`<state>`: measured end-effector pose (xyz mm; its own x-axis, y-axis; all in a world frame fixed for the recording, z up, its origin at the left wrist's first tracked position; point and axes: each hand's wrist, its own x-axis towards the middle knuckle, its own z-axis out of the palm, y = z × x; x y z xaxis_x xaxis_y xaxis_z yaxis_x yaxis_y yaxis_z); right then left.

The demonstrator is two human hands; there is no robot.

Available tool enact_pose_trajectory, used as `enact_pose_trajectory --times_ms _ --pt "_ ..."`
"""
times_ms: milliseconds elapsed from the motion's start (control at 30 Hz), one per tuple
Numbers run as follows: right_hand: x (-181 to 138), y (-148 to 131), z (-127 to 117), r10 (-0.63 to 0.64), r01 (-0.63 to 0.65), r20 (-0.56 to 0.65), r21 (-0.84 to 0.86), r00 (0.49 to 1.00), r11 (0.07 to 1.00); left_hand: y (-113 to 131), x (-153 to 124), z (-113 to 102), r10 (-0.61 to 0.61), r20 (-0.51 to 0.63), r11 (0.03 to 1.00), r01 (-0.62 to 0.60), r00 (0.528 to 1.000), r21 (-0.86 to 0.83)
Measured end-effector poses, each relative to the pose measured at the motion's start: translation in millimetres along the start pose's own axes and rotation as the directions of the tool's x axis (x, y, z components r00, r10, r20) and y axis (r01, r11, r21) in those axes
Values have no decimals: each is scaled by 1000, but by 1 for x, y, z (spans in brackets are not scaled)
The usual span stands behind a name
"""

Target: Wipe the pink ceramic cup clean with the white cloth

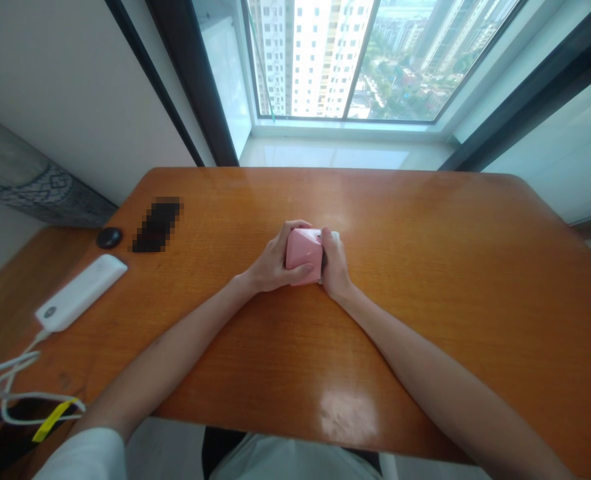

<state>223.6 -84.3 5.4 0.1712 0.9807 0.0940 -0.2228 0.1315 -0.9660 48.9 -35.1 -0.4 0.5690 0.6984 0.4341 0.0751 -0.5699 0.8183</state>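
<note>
A small pink box-shaped object with a white edge sits at the middle of the orange wooden table. My left hand wraps its left side, thumb along the lower front and fingers over the top. On its right side my right hand grips it, fingers curled over the far white edge. Both forearms rest on the tabletop. The object's underside and far side are hidden.
A white power bank with a white cable lies at the table's left edge. A small black round object and a blurred dark rectangle lie behind it. A large window is beyond the table.
</note>
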Motion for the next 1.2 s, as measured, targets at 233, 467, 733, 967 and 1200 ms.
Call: enact_pose_trajectory --times_ms 233,467,733,967,1200 --pt "4 0 1 27 -23 -43 92 999 996 -2 1 1 201 -42 975 -196 979 101" --pt "9 2 -1 51 -49 -14 111 999 993 -9 6 -12 463 132 810 -479 877 339" --pt "9 2 1 58 -53 -52 102 997 993 -1 5 -5 400 69 842 -396 914 367" --pt "4 -3 1 -8 9 -52 7 999 1000 10 8 3 225 -79 969 -214 971 126" --pt "5 -6 2 75 -73 -31 72 997 995 10 5 12 -39 -107 997 32 994 -63"
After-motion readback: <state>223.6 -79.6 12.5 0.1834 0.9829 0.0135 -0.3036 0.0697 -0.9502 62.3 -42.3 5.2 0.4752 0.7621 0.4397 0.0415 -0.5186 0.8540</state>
